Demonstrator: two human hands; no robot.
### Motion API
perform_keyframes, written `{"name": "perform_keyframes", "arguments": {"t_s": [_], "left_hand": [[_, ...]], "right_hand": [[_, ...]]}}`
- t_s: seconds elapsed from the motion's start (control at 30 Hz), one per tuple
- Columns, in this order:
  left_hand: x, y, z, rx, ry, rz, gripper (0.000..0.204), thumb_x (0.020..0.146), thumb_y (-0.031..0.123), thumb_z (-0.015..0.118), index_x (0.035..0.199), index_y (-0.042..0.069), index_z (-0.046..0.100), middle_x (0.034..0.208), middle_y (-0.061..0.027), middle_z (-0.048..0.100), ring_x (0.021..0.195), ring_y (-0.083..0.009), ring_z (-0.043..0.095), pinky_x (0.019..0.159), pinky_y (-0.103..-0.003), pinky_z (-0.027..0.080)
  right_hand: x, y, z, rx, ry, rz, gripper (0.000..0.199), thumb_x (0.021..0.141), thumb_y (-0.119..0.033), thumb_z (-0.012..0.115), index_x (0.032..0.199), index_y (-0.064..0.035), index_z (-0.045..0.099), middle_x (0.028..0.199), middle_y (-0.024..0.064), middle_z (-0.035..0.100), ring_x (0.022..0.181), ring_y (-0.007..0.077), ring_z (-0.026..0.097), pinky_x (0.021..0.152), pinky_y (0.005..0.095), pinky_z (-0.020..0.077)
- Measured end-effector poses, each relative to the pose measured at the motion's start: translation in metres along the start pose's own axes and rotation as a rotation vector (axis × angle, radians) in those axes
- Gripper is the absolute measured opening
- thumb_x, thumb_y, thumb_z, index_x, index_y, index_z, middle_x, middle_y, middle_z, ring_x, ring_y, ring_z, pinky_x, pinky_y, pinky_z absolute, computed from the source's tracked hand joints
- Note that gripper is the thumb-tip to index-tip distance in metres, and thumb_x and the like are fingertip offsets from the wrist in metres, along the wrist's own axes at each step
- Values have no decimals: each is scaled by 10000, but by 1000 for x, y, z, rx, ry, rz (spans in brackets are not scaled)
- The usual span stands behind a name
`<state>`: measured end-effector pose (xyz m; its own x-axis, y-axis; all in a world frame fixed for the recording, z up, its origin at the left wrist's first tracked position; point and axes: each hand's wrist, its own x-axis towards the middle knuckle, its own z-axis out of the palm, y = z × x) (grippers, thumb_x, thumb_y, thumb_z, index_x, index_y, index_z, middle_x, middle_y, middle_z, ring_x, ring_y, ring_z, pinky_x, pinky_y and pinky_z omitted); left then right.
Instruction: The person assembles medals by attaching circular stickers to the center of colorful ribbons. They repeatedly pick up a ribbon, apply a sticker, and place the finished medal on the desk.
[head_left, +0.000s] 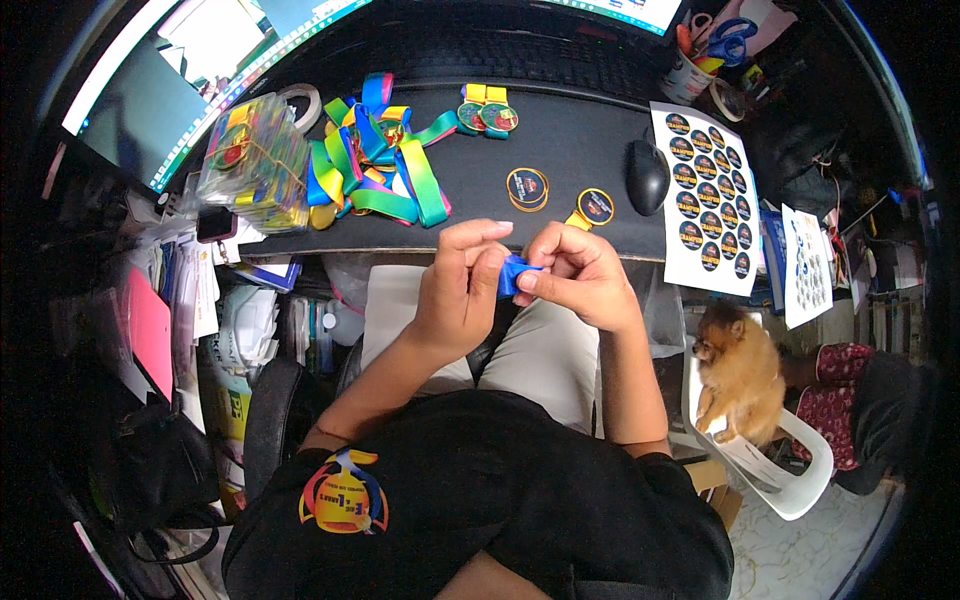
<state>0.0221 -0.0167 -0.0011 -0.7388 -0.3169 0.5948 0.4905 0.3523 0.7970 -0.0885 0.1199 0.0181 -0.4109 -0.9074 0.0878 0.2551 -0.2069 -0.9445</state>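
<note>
1. A clear plastic bag bundled with a rubber band (pixel 252 160) sits at the desk's far left, packed with rainbow ribbons and at least one medal (the count inside cannot be read).
2. Just right of it lies a loose heap of rainbow-striped fabric ribbons (pixel 380 160) on the black desk (pixel 580 140).
3. The left hand (pixel 462 285) is closed in a pinch, thumb and fingers on the left end of a small blue folded ribbon piece (pixel 516 274) held over the lap, below the desk edge.
4. The right hand (pixel 580 278) pinches the same piece from the right.
5. Risk, as I judge it: so little ribbon shows between the fingers that a loosened pinch could let it spring open or drop to the lap.
6. A round gold-rimmed medal (pixel 527 188) lies near the desk edge; a nudge might send it off.
7. Far right, a white cup (pixel 690 75) holds blue-handled scissors (pixel 730 38).
</note>
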Motion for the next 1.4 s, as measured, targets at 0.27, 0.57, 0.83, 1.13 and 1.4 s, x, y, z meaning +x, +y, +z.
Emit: {"name": "perform_keyframes", "arguments": {"t_s": [0.27,0.57,0.83,1.13,1.4], "left_hand": [[-7,-5,8,82,64,-43,365,916,43,565,1236,22,390,749,-80,586,614,-103,553,542,-246,430],[-25,-21,13,-296,-252,-758,256,955,201,540,1128,22,481,712,-47,588,603,-83,549,566,-240,437],[-28,-1,-14,-333,-582,-987,256,968,232,513,1002,-14,575,809,-24,591,622,-92,551,699,-262,487],[-18,40,-35,121,-391,-289,264,851,302,647,799,48,596,957,-90,590,1025,-273,562,1011,-467,321],[5,3,-20,-237,-428,48,263,818,353,612,873,96,630,1254,-155,538,1319,-391,361,1097,-573,106]], "right_hand": [[-5,24,16,219,273,-5,234,884,-64,627,1094,10,556,860,55,620,714,93,603,611,228,501],[-22,43,9,-559,733,-106,120,830,-107,681,860,-6,624,897,64,583,775,153,543,704,273,434],[-8,43,-28,-1381,970,-116,202,770,-205,708,806,-22,630,1017,178,506,997,338,432,874,449,347],[-7,51,-30,-1442,976,-163,199,773,-228,702,819,-51,625,1047,170,517,1033,340,439,866,462,345],[-7,49,-32,-1429,943,-175,192,752,-208,713,829,-63,614,1054,149,531,1027,335,459,858,463,350]]}}
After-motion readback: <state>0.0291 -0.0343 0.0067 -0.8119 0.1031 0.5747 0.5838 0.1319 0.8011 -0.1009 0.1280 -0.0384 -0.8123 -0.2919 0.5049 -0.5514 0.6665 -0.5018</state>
